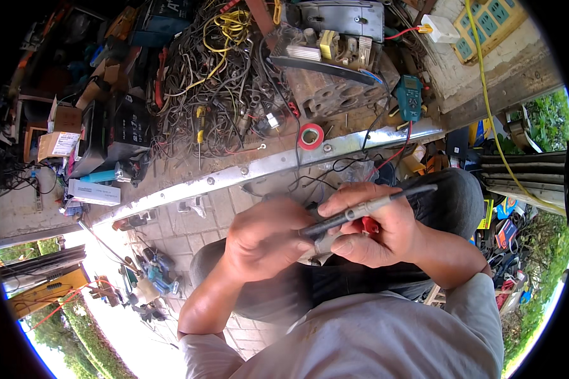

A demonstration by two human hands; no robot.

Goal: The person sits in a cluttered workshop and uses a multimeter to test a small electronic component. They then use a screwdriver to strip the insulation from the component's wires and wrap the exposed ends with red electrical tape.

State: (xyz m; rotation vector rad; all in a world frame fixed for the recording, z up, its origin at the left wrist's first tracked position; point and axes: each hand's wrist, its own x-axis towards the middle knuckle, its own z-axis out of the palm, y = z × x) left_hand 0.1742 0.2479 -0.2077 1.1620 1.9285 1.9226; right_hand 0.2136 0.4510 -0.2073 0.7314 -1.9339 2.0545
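Over my lap, my right hand (382,227) is closed around a slim black-and-grey pen-shaped tool (354,213). Its dark narrow end points up to the right, past my knuckles. A small glossy red piece (369,225) shows between the fingers and thumb of the same hand; its kind is unclear. My left hand (269,239), smeared by motion, has its fingers curled at the tool's lower left end. Those fingertips are partly hidden. Thin dark and red leads (395,155) hang from the bench just beyond my hands.
On the metal-edged bench lie red tape (310,136), a yellow-handled screwdriver (200,126), a teal meter (409,98) and tangled cables (202,76). An open circuit board (329,47) rests on a metal block. Left stand black batteries (128,126); right hangs a yellow cord (487,95).
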